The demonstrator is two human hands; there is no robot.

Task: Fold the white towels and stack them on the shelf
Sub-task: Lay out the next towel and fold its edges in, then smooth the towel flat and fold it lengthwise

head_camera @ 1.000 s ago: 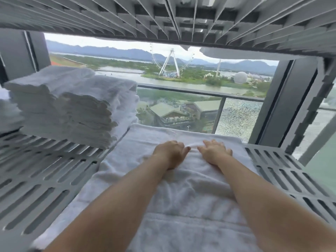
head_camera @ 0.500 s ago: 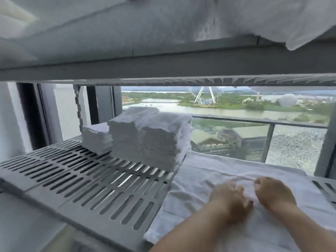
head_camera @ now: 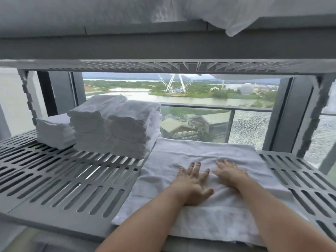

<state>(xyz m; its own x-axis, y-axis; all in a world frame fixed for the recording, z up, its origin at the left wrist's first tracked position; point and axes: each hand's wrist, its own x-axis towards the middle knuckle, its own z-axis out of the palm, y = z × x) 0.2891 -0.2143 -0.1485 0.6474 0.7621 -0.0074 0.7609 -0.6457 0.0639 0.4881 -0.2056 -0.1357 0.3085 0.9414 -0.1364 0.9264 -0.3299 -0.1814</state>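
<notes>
Shelf: I face a grey slotted shelf [head_camera: 72, 188], with bare slats to the left of my arms.
Upper shelf: another grey shelf [head_camera: 163, 48] runs across just above, closing the top of my view.
Overhanging cloth: a white cloth [head_camera: 236, 20] droops over the upper shelf's front edge at top right.
Tall stack: folded white towels [head_camera: 123, 128] are piled at the back left, touching the far left corner of the flat towel.
Low stack: a shorter pile [head_camera: 54, 131] sits just beside the tall one, on its left.
Behind: a window with a glass railing [head_camera: 218, 107], and a Ferris wheel [head_camera: 174, 82] far off across the water.
Flat towel: one white towel [head_camera: 200, 155] is spread on the right half of the shelf, its near edge hanging past the front.
Left hand: my left hand [head_camera: 190, 182] lies palm down on the flat towel, fingers straight and fanned apart, holding nothing.
Right hand: my right hand [head_camera: 229, 173] lies flat on it too, fingers straight and closer together.
Hands together: just beside each other, not touching.
</notes>
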